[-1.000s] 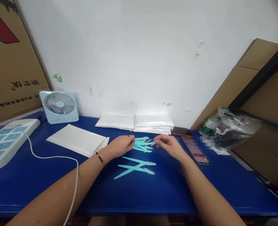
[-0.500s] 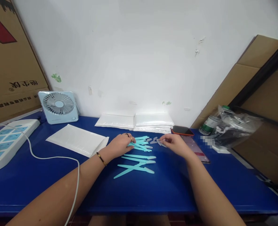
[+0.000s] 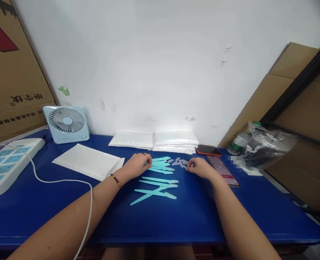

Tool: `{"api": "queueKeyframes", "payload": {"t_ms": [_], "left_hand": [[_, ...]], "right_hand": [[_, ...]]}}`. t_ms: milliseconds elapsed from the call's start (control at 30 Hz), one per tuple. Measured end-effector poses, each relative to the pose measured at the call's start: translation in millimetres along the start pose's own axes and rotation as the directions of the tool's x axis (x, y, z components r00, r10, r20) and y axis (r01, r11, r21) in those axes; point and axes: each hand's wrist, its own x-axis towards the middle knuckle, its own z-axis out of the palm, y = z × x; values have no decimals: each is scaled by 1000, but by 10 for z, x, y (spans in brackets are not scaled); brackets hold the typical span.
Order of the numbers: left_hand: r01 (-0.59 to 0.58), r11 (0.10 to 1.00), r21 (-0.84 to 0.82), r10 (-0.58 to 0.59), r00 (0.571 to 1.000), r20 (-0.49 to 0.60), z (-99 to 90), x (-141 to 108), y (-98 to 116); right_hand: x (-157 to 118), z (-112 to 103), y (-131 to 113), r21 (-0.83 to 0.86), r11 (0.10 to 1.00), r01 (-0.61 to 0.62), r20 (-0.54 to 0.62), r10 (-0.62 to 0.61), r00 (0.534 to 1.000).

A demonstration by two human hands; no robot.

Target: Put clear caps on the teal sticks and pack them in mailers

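Observation:
My left hand [image 3: 137, 164] rests at the handle ends of a fanned pile of turquoise eyebrow razors [image 3: 161, 164], its fingers closed on a handle. Several more eyebrow razors [image 3: 160, 181] lie nearer to me on the blue table, two of them crossed. My right hand [image 3: 200, 168] is at the right side of a small heap of clear plastic blade caps [image 3: 179, 162]. Its thumb and index finger are pinched together on a cap, partly hidden by the fingertips.
White padded envelopes [image 3: 176, 138] are stacked against the wall, and another envelope [image 3: 85, 161] lies left. A phone [image 3: 223, 171] and an orange-edged phone [image 3: 208, 150] lie right, near a bagged item [image 3: 265, 148]. A fan [image 3: 67, 124], power strip [image 3: 11, 162] and white cable [image 3: 65, 180] are left.
My left hand has drawn back slightly to the left along the razor handles. My right hand has shifted a little right and down, away from the middle of the cap heap.

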Motion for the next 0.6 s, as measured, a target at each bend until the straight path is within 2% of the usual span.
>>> {"api": "queueKeyframes", "payload": {"t_ms": [267, 433, 600], "left_hand": [[-1, 962, -272, 4, 1000, 10, -19, -28, 28], [3, 955, -296, 3, 1000, 21, 16, -17, 15], [7, 956, -293, 4, 999, 36, 26, -10, 12]], "right_hand": [[-69, -41, -44, 127, 992, -18, 129, 1, 992], [-92, -59, -60, 203, 979, -1, 288, -59, 956], [-112, -52, -148, 259, 965, 42, 264, -113, 958]]}}
